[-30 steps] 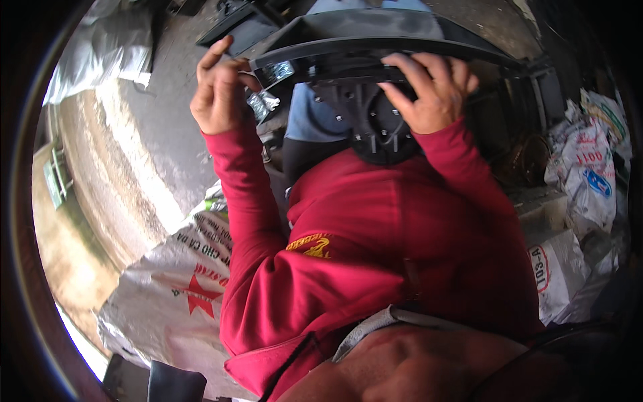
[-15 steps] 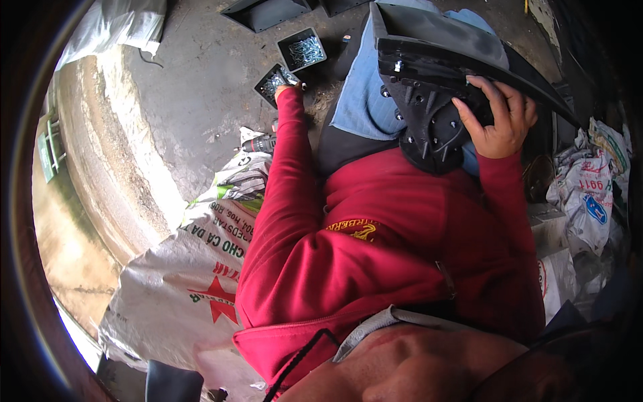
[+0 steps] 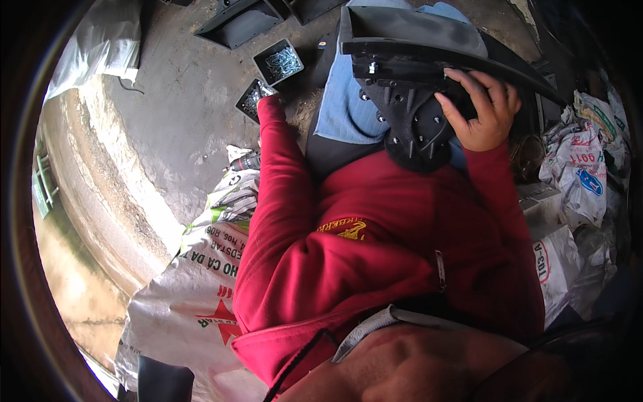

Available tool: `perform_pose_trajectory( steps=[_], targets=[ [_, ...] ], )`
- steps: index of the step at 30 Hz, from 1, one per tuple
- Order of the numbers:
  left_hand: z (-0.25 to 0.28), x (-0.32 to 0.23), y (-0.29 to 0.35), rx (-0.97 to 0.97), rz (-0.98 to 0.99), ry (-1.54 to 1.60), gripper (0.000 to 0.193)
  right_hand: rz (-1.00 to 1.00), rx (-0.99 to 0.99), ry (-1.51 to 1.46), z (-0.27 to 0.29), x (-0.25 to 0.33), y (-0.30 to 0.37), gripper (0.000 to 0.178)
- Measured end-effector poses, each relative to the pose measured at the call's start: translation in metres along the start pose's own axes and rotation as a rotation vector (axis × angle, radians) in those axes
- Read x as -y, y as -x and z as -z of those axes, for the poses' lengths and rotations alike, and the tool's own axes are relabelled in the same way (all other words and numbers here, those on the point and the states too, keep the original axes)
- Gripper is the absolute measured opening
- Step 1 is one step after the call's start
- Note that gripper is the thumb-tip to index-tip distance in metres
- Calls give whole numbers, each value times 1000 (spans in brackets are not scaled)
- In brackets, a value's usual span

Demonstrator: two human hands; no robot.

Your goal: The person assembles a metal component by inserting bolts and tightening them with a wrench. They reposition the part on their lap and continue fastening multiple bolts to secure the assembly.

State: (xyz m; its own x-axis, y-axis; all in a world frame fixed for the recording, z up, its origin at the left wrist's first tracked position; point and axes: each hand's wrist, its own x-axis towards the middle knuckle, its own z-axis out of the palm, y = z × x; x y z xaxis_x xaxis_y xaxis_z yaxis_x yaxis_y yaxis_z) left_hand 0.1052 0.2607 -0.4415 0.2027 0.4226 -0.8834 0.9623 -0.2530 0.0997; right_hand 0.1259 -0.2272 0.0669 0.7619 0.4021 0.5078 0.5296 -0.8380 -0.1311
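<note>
A black molded plastic part [image 3: 406,114] with ribs and several bolts lies across my lap, joined to a long dark curved panel [image 3: 462,55]. My right hand [image 3: 487,114] grips its right side, thumb and fingers spread around the edge. A silvery bolt [image 3: 373,68] stands at the part's upper left. My left hand [image 3: 269,102] reaches over a small black bin [image 3: 245,106] of small metal fasteners; the sleeve and wrist hide most of its fingers. Just beyond, a second black bin [image 3: 297,51] holds bluish-silver screws.
Larger dark trays [image 3: 236,30] stand on the floor ahead. A power drill [image 3: 249,161] lies left of my forearm by a white printed sack [image 3: 194,281]. A blue cloth [image 3: 348,107] covers my thigh. More white sacks [image 3: 581,161] are piled at the right.
The whole view has shifted, so things sit further left. My left hand's fingers are now more hidden at the fastener bin. My right hand keeps its hold on the plastic part.
</note>
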Motion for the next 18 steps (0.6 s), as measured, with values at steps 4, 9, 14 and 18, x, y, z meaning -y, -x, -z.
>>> perform_pose_trajectory(
  steps=[4, 9, 14, 18],
  targets=[
    [-9, 12, 34, -130, -909, -452, 28, -62, 26, 17, 6, -2, 14, 41],
    [14, -54, 263, 257, -578, 1133, 20, -208, -134, -706, 23, -1, 23, 26],
    [44, -88, 494, 808, -1508, 1025, 30, -1174, 551, -2334, 4, 23, 41, 48],
    [-9, -89, 579, 325, -1947, 251, 22, -1249, 588, -2802, -14, 41, 54, 50]
  ],
)
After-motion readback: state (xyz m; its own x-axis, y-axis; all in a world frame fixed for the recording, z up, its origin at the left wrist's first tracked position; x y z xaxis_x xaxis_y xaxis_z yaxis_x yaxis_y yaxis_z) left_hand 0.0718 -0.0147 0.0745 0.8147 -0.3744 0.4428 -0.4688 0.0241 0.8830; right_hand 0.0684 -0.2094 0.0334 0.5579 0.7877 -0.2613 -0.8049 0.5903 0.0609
